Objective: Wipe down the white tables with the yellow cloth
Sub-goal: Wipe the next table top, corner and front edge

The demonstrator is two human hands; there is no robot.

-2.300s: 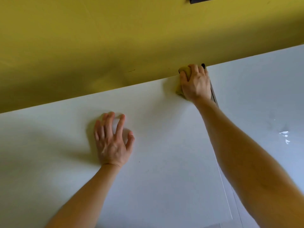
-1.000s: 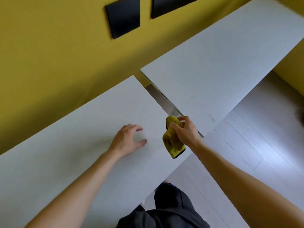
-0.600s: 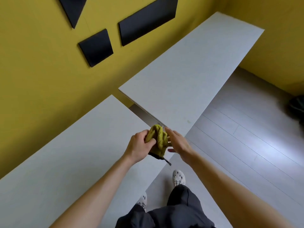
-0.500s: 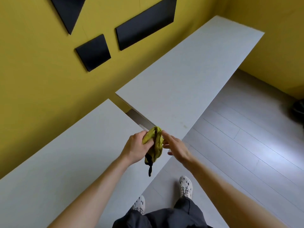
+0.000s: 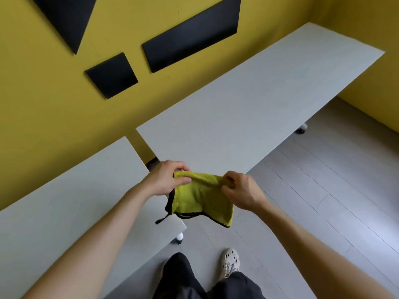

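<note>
Held up in the air just above the front corner of the nearer white counter (image 5: pixel 64 212), short of the second white counter (image 5: pixel 237 108): a soft yellow-green terry cloth with black edging (image 5: pixel 200 197), hanging half spread. Pinched along its top hem by the left hand (image 5: pixel 166 180) at one end and the right hand (image 5: pixel 241 193) at the other, both closed on the fabric. Looks light, limp and grippy, likely to bunch; best taken by hem or corners, then folded into a flat pad for wiping.
</note>
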